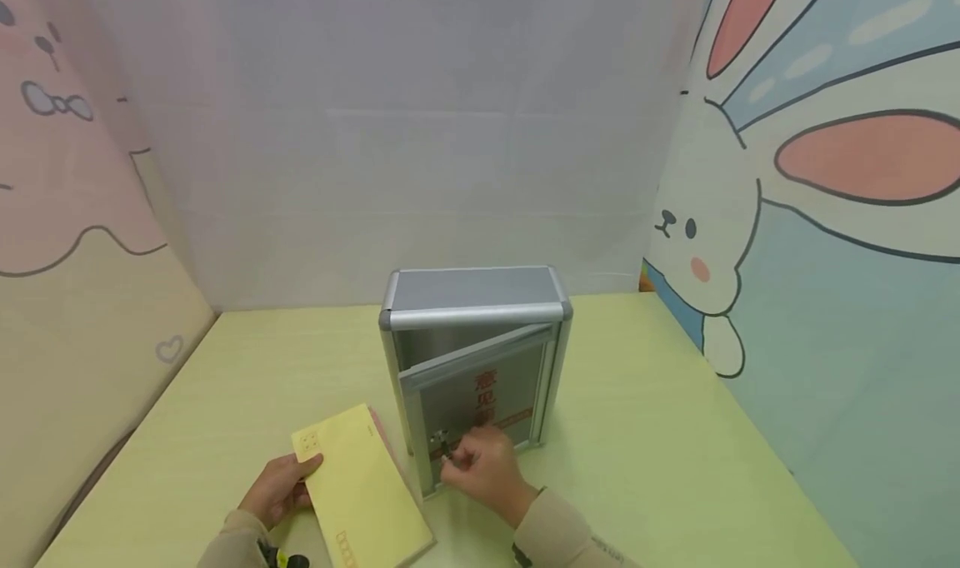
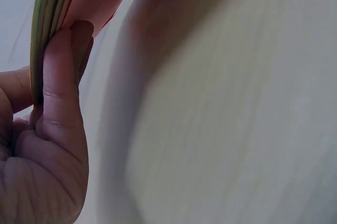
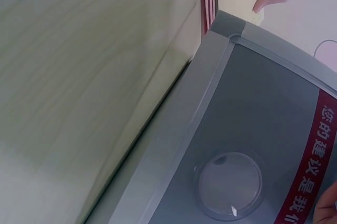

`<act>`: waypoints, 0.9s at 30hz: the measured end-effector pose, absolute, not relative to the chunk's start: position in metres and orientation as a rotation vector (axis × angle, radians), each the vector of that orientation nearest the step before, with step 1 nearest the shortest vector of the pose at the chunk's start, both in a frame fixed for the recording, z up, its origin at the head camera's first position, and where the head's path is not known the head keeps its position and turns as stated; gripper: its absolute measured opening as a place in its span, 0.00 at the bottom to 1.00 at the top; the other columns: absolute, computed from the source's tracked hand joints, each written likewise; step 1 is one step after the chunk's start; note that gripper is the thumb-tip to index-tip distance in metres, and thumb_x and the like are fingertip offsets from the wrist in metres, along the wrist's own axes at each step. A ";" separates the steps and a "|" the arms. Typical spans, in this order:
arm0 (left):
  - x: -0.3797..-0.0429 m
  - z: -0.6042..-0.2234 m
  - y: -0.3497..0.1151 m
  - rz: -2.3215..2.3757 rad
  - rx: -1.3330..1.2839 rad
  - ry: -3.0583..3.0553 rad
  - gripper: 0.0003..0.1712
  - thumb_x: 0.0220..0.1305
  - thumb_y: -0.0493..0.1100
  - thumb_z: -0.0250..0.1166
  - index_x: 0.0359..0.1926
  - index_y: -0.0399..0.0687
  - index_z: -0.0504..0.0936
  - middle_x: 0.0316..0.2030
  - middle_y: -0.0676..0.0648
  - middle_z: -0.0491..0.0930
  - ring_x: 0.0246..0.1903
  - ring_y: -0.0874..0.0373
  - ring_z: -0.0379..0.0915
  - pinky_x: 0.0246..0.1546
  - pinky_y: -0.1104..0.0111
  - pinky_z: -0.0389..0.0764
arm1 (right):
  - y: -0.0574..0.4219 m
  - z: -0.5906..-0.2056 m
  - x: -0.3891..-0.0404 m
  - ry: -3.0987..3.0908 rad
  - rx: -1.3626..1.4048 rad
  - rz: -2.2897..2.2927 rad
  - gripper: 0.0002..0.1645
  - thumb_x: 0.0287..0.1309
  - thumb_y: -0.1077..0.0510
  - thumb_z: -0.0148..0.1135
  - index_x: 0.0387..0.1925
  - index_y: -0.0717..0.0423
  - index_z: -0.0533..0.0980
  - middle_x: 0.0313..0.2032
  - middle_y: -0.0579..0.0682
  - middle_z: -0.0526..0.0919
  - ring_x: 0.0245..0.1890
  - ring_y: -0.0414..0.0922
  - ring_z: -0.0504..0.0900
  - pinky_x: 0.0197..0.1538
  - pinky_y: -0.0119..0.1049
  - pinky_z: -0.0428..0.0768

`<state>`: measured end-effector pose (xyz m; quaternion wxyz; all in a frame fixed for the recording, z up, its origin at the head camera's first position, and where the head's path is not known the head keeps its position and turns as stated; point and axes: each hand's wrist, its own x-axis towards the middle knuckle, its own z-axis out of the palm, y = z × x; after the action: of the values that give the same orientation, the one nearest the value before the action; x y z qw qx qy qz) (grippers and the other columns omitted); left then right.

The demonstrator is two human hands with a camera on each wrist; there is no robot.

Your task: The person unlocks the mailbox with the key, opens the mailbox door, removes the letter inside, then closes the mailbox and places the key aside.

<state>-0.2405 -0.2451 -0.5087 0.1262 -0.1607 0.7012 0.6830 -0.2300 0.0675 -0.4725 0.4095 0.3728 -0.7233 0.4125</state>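
While the left hand [image 1: 276, 489] pinches a small stack of envelopes [image 1: 360, 489] at its near-left corner, thumb on top and fingers beneath, the right hand [image 1: 486, 466] is curled at the lock [image 1: 441, 445] low on the door [image 1: 471, 401] of a metal suggestion box [image 1: 474, 360]. It seems to grip a key there, though the fingers hide it. The box stands mid-table [image 1: 675, 451] with its door swung partly ajar, hinged on the right. The envelopes lie just left of it, a yellow one uppermost and a pink edge showing below. They look light, thin and bendy, apt to fan or slide apart, so a firm pinch across all the layers suits them. The door looks stiff and light, best moved from its lock edge.
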 end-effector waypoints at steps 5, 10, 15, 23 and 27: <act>-0.238 -0.514 -0.248 1.953 -0.486 2.054 0.16 0.70 0.37 0.54 0.47 0.21 0.71 0.24 0.47 0.82 0.23 0.55 0.82 0.28 0.67 0.82 | 0.066 -0.474 -0.227 -1.824 0.960 1.018 0.13 0.27 0.65 0.63 0.07 0.50 0.68 0.10 0.40 0.71 0.15 0.28 0.64 0.26 0.20 0.66; -0.238 -0.519 -0.248 1.975 -0.504 2.033 0.15 0.70 0.37 0.56 0.45 0.22 0.73 0.23 0.46 0.82 0.23 0.56 0.81 0.28 0.66 0.82 | 0.067 -0.474 -0.226 -1.830 0.959 0.995 0.12 0.27 0.65 0.63 0.08 0.50 0.69 0.10 0.40 0.72 0.15 0.28 0.65 0.27 0.20 0.66; -0.240 -0.522 -0.251 2.022 -0.477 1.985 0.12 0.69 0.35 0.55 0.42 0.23 0.74 0.23 0.45 0.82 0.23 0.55 0.81 0.28 0.64 0.82 | 0.067 -0.474 -0.227 -1.836 0.954 1.001 0.12 0.28 0.65 0.62 0.07 0.50 0.67 0.10 0.41 0.71 0.15 0.28 0.63 0.27 0.20 0.65; -0.245 -0.520 -0.255 1.998 -0.472 1.969 0.12 0.70 0.36 0.55 0.40 0.26 0.74 0.23 0.46 0.82 0.24 0.56 0.82 0.29 0.66 0.82 | 0.066 -0.475 -0.232 -1.833 0.961 1.022 0.13 0.28 0.66 0.60 0.06 0.51 0.66 0.09 0.42 0.71 0.13 0.30 0.63 0.27 0.19 0.64; -0.248 -0.519 -0.251 1.992 -0.485 1.964 0.13 0.70 0.36 0.54 0.41 0.24 0.74 0.23 0.47 0.82 0.24 0.56 0.81 0.29 0.65 0.82 | 0.069 -0.475 -0.233 -1.850 0.956 1.011 0.13 0.28 0.66 0.61 0.07 0.51 0.66 0.09 0.42 0.72 0.14 0.30 0.63 0.27 0.19 0.64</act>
<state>-0.2475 -0.2511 -0.5195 0.1506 -0.1690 0.6837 0.6938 -0.2334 0.0688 -0.4752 0.4017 0.3782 -0.7318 0.4001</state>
